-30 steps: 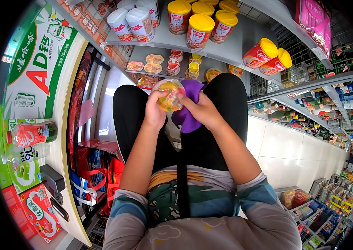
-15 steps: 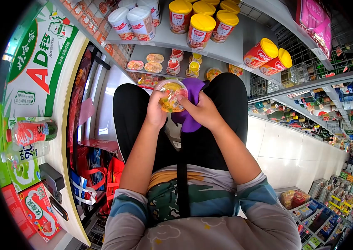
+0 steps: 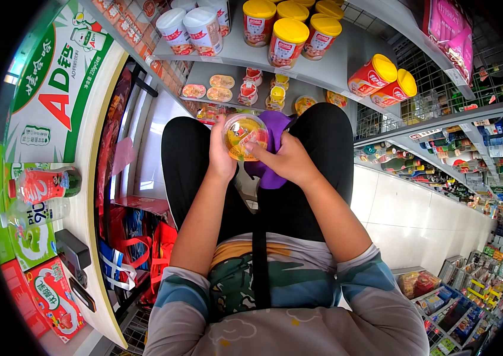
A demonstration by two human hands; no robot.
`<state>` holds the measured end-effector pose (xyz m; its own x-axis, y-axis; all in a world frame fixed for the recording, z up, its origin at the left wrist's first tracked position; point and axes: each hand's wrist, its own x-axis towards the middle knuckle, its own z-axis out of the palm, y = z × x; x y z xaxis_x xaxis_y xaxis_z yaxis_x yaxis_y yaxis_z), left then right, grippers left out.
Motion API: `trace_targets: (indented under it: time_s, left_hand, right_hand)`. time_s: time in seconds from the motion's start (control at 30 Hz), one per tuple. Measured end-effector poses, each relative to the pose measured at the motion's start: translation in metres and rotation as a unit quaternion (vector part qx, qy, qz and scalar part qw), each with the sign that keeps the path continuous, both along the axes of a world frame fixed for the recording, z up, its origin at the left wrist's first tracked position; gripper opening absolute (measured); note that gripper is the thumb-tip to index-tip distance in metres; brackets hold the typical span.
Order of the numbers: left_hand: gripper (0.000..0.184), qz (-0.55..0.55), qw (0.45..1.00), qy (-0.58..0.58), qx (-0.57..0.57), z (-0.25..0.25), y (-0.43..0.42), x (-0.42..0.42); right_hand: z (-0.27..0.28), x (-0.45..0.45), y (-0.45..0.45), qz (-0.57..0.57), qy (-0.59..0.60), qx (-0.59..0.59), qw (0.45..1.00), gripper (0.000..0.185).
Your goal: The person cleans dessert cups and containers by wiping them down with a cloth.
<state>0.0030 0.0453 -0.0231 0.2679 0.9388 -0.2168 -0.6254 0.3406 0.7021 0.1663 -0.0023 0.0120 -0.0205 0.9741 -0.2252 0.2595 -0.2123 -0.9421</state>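
Note:
A round, clear-lidded cup (image 3: 244,135) with orange and yellow print is held between my hands, in front of my knees. Its left side rests in my left hand (image 3: 222,151), whose fingers reach behind it. My right hand (image 3: 290,157) has its thumb on the lid and its fingers closed on a purple cloth (image 3: 271,172), which hangs behind and to the right of the cup. Just beyond, similar round packs (image 3: 219,94) and small red and yellow cups (image 3: 277,95) stand on the lower shelf.
Yellow-lidded cans (image 3: 287,44) and white cans (image 3: 203,31) stand on the upper shelf (image 3: 234,58). To the left, a counter (image 3: 94,207) bears a bottle (image 3: 47,185) and a black device (image 3: 72,249). Red bags (image 3: 159,252) hang under it. Wire racks stand at the right.
The cup has turned a little in my hands, its lid now facing up more plainly. My left fingers have straightened somewhat along its side, and my right thumb has shifted slightly down the lid.

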Motion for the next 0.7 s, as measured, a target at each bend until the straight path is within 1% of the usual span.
trace_targets:
  time_s: [0.07,0.17,0.37,0.53,0.7]
  left_hand:
    - [0.053,0.003,1.000,0.017,-0.003,0.0031,-0.0004,0.0012]
    - [0.053,-0.007,1.000,0.011,0.001,0.0029,0.0000,0.0004]
    - [0.053,-0.009,1.000,0.022,-0.008,0.0001,0.0011,-0.0001]
    - [0.051,-0.011,1.000,0.020,-0.008,-0.0027,0.0015,-0.0013]
    - [0.050,-0.010,0.999,0.030,-0.009,0.0042,0.0004,0.0008]
  right_hand:
    - [-0.0122,-0.0003,0.0004,-0.025,-0.029,0.057,0.998,0.056]
    - [-0.0118,-0.0016,0.0003,-0.032,-0.019,0.072,0.997,0.057]
    - [-0.0113,-0.0015,0.0001,-0.031,-0.042,0.063,0.997,0.057]
    - [-0.0094,-0.0019,-0.0002,-0.033,-0.038,0.064,0.997,0.058]
    - [-0.0160,-0.0012,0.0001,-0.032,-0.051,0.064,0.996,0.059]
